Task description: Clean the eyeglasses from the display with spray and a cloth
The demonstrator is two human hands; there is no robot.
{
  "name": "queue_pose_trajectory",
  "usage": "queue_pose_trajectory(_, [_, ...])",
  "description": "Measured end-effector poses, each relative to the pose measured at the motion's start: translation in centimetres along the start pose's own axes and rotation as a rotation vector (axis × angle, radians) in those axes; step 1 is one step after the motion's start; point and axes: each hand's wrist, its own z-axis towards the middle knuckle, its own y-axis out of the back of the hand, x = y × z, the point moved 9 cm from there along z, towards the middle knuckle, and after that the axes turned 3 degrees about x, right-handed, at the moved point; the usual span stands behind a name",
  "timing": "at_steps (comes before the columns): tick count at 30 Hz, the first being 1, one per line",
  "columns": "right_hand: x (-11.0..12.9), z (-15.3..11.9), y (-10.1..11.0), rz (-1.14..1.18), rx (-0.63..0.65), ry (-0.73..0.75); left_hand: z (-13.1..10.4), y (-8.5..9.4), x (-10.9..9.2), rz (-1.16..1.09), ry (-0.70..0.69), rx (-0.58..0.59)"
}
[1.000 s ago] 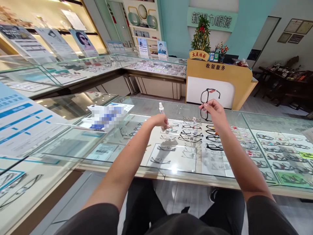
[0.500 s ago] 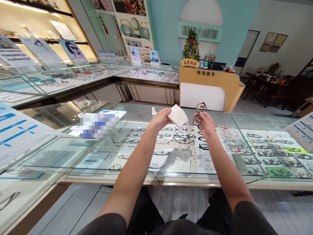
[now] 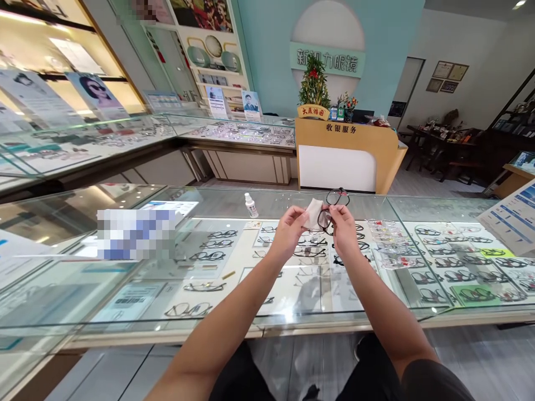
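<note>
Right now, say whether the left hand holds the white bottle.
No, the left hand holds a white cloth, while the white bottle stands on the glass display counter.

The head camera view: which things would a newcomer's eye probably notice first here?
Probably first, near the middle of the view, the left hand holding a white cloth close to the dark-framed glasses in the right hand, above the glass display counter. Next, the small white bottle standing on this counter, left of the hands. Farther back, the yellow desk, with a bushy green plant rising above it, stands out against the turquoise wall.
</note>
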Motion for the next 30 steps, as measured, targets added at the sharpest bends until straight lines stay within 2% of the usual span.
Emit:
queue_pose_trajectory(4, [-0.5,-0.4,0.0,0.040,-0.014,-0.038,-0.6,-0.4,-0.5,0.035,-0.067,0.002])
queue_pose_trajectory(10, [-0.8,-1.4,-1.4,0.051,0.061,-0.090,-1.2,-1.0,-1.1,0.174,-0.158,-0.002])
queue_pose_trajectory(13, [-0.6,-1.8,-1.8,0.035,0.073,-0.080,-1.0,-0.9,-0.5,0.153,-0.102,0.003])
queue_pose_trajectory(18, [-0.3,-1.8,-1.6,0.039,0.052,-0.103,-0.8,-2.1,0.9,0.217,0.046,0.173])
queue_pose_trajectory(22, [-0.7,-1.8,-1.5,0.042,0.060,-0.176,-1.0,-2.7,1.1,0.247,0.065,0.256])
queue_pose_trajectory(30, [-1.1,-1.6,-1.7,0.093,0.119,-0.183,-1.4,-3.4,1.3,0.207,0.113,0.322])
